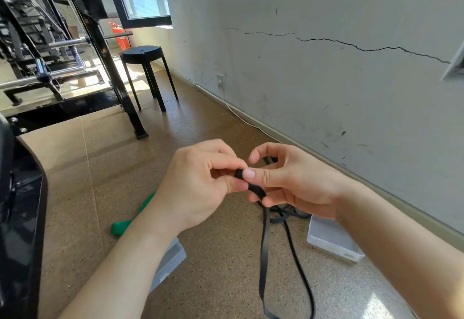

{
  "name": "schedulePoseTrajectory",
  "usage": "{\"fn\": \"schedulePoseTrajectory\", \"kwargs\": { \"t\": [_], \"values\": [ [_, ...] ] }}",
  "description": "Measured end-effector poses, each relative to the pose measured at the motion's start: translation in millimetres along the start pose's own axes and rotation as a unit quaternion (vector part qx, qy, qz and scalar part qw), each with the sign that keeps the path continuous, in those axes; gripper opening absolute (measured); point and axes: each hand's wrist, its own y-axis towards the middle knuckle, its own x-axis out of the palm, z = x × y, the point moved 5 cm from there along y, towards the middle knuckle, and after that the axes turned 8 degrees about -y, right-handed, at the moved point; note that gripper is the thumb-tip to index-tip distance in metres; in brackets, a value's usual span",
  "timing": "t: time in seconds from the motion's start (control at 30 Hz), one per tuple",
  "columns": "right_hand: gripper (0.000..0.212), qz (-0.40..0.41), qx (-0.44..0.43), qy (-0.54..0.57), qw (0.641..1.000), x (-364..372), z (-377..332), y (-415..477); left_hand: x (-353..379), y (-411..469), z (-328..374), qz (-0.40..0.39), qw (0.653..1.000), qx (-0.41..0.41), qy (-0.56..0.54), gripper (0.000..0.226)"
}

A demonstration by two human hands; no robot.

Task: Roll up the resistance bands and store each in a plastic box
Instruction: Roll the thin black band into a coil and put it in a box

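While the long loose part of the flat black rubber resistance band (265,243) trails down to the speckled brown floor (226,281), we see its upper end held between both hands above the floor. The left hand (198,183) has its thumb and curled fingers closed on that end. The right hand (291,185) meets it from the other side, thumb laid on top of a small folded or rolled bit and lower fingers curled beneath it. Its forefinger is bent and raised off the band. We cannot tell how many turns the rolled bit has.

Below the hands the band drops in two strands that run to the bottom edge of the view, and more of its loops lie on the floor just under the right hand. A clear plastic box (331,241) sits on the floor beneath the right forearm, just beside those loops and near the grey wall (326,55). A second clear plastic box (173,258) lies partly hidden under the left forearm. A green rubber band (120,227) lies on the floor beyond that forearm, partly covered by the hand.

Farther off we find a round black stool (143,54), a black metal frame (110,67), a red fire extinguisher (121,39) and a white cable (241,115) along the foot of the wall.
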Motion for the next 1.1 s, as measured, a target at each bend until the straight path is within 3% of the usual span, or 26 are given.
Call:
{"fn": "schedulePoseTrajectory", "kwargs": {
  "t": [0.2,0.3,0.37,0.43,0.5,0.57,0.63,0.77,1.0,1.1],
  "values": [
    [0.042,0.054,-0.026,-0.026,0.998,-2.4,2.0,3.9,0.8,1.5,5.2,-0.008,0.987,0.074,0.140,0.011],
    [0.043,0.080,-0.047,-0.026,0.995,-4.1,0.9,5.0,2.5,2.4,0.6,0.003,0.986,0.058,0.157,0.013],
    [0.044,0.085,-0.062,-0.006,0.994,-5.5,-1.0,4.6,2.2,1.8,-4.6,0.017,0.996,0.007,0.086,0.017],
    [0.043,0.075,-0.075,0.026,0.994,-6.0,-3.0,3.1,4.0,1.1,-11.6,0.007,0.995,-0.064,-0.073,0.018],
    [0.041,0.056,-0.084,0.057,0.993,-5.1,-4.6,1.9,8.1,-0.9,-13.9,-0.003,0.969,-0.107,-0.223,0.018],
    [0.039,0.032,-0.087,0.083,0.992,-3.2,-6.0,1.3,9.7,-2.4,-13.9,0.010,0.949,-0.120,-0.293,0.023],
    [0.035,0.012,-0.063,0.080,0.995,-2.3,-4.7,0.8,7.7,-1.0,-10.3,0.021,0.963,-0.096,-0.250,0.019],
    [0.031,-0.003,-0.009,-0.016,1.000,-2.3,-0.4,-1.7,-2.0,3.0,-6.6,0.033,0.998,-0.029,-0.045,0.016],
    [0.042,0.090,-0.021,-0.090,0.992,-2.5,1.8,3.2,4.2,0.7,-1.9,-0.007,0.988,0.025,0.154,0.015],
    [0.053,0.119,-0.044,-0.130,0.983,-1.9,-1.2,5.4,7.0,-0.1,-1.1,-0.021,0.984,0.007,0.179,0.024]
  ]
}}
